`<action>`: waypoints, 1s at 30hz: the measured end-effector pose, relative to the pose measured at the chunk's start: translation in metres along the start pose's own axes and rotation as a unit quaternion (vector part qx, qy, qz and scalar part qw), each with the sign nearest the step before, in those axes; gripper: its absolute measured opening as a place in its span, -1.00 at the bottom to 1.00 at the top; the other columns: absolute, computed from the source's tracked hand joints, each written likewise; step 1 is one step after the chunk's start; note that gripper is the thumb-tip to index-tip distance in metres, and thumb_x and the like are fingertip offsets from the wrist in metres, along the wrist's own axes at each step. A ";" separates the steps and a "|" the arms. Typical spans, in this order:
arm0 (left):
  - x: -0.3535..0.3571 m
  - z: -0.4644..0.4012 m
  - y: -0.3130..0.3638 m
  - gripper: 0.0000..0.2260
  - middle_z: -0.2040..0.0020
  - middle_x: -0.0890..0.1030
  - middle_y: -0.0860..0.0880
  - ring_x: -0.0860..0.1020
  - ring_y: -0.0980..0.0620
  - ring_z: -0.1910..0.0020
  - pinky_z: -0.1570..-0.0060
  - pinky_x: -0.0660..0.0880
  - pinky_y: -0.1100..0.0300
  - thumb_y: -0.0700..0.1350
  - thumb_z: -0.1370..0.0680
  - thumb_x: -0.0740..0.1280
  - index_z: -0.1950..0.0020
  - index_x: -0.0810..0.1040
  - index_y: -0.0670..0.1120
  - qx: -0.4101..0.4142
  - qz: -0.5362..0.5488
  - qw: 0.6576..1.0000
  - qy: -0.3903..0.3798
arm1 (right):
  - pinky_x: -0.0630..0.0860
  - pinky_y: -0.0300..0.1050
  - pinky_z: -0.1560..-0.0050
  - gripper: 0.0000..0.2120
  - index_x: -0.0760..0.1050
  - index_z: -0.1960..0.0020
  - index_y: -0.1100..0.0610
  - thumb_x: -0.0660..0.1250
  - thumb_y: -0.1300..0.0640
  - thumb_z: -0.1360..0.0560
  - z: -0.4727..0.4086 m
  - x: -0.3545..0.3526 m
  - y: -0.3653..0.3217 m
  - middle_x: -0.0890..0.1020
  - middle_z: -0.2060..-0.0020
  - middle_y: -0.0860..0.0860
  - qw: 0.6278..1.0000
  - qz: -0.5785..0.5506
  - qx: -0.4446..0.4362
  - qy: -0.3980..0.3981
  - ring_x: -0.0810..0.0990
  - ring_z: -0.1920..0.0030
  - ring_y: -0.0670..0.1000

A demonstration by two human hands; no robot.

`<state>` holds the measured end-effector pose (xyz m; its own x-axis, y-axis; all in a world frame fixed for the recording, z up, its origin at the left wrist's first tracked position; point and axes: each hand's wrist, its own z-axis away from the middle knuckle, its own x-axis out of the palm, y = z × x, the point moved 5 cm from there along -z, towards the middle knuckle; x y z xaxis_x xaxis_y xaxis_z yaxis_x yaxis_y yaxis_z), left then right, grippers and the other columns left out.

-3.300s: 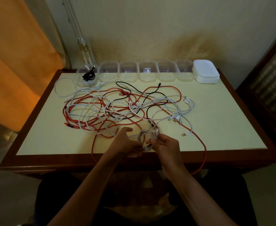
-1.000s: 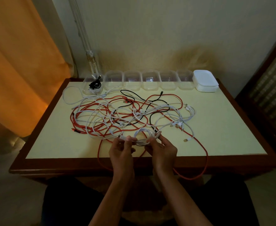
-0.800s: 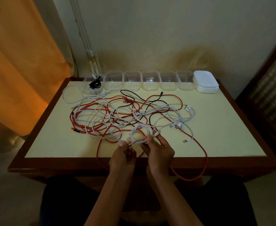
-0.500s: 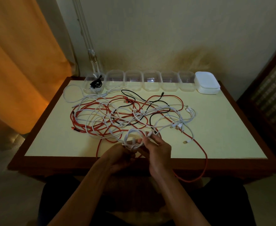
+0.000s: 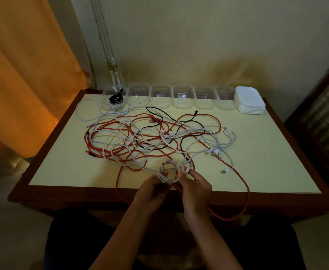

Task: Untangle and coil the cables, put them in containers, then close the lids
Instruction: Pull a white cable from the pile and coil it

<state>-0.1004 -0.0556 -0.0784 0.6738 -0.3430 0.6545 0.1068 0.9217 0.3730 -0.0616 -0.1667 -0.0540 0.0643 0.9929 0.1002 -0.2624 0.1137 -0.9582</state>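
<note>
Dim room with a plain cream wall, an orange curtain [image 5: 23, 75] on the left, and a wooden table [image 5: 276, 172] with a pale yellow top right up against the wall. Along the far edge sit 6 clear plastic containers [image 5: 183, 99] in a row, all open. Only the leftmost container [image 5: 106, 105] has anything in it, a coiled black cable [image 5: 116, 98] with some white cable beside it. Just right of the row is a stack of white lids [image 5: 250, 100].

Most of the tabletop is covered by a big tangle of cables [image 5: 150, 139], red, white and black all looped over each other. 1 red cable [image 5: 246, 195] hangs off the near edge in a long loop.

At the near edge, both hands are on a small white coil [image 5: 171, 171] held just above the table. Left hand [image 5: 152, 190] has its fingers curled around the left side of the coil, thumb on top. Right hand [image 5: 195, 187] pinches the right side with fingertips and thumb. A plug end pokes out at the coil's top left, and white cable runs from the coil back toward the tangle, though I can't tell whether it's the same one.
</note>
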 end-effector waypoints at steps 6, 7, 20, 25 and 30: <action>0.002 0.000 0.003 -0.82 0.14 0.68 -0.19 0.56 -0.12 0.01 -0.12 0.48 0.07 -0.18 -0.59 0.28 -0.05 0.61 -0.25 -0.013 0.013 1.000 -0.001 | 0.68 0.02 0.08 -0.74 0.61 -0.18 0.27 0.41 0.35 -0.49 -0.007 -0.005 -0.001 0.72 0.33 -0.08 1.000 -0.015 0.006 -0.001 0.73 0.21 -0.02; 0.003 -0.001 0.003 -0.83 0.13 0.68 -0.20 0.57 -0.12 0.01 -0.11 0.49 0.06 -0.18 -0.56 0.32 -0.04 0.62 -0.25 -0.017 0.008 1.000 -0.003 | 0.68 0.00 0.08 -0.74 0.61 -0.18 0.25 0.41 0.34 -0.50 -0.007 -0.005 -0.001 0.72 0.31 -0.07 1.000 -0.017 0.014 -0.009 0.73 0.20 -0.03; 0.023 -0.010 0.056 -0.76 -0.07 0.64 -0.18 0.62 -0.12 -0.07 -0.06 0.57 0.03 -0.21 -0.55 0.34 -0.21 0.47 -0.14 0.120 -0.307 0.944 -0.005 | 0.66 -0.15 0.17 -0.87 0.58 -0.04 0.28 0.43 0.30 -0.50 -0.057 0.009 -0.027 0.70 0.12 0.18 0.998 0.032 0.032 -0.041 0.72 0.17 0.01; 0.046 -0.009 0.131 -0.89 0.08 0.62 -0.16 0.62 -0.14 0.16 0.16 0.63 0.02 -0.24 -0.59 0.28 -0.08 0.54 -0.10 0.374 -0.506 0.776 0.021 | 0.68 0.03 0.04 -0.85 0.65 -0.06 0.28 0.43 0.28 -0.49 -0.107 0.035 -0.057 0.71 0.15 0.12 0.987 0.136 -0.049 -0.071 0.71 0.13 0.05; 0.052 -0.043 0.211 -0.85 -0.02 0.62 -0.08 0.55 0.09 0.13 0.17 0.46 0.30 -0.17 -0.59 0.30 -0.15 0.55 -0.10 0.475 -0.664 0.567 0.106 | 0.60 0.03 -0.13 -0.77 0.65 -0.13 0.27 0.44 0.25 -0.49 -0.137 0.077 -0.095 0.71 0.07 0.07 0.950 0.242 -0.167 -0.106 0.68 0.01 0.06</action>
<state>-0.0114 0.1285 0.0062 0.5438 -0.4983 -0.6753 0.2483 -0.6731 0.6967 0.1003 -0.1055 0.0081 -0.1912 0.9147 -0.3562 0.1115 -0.3403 -0.9337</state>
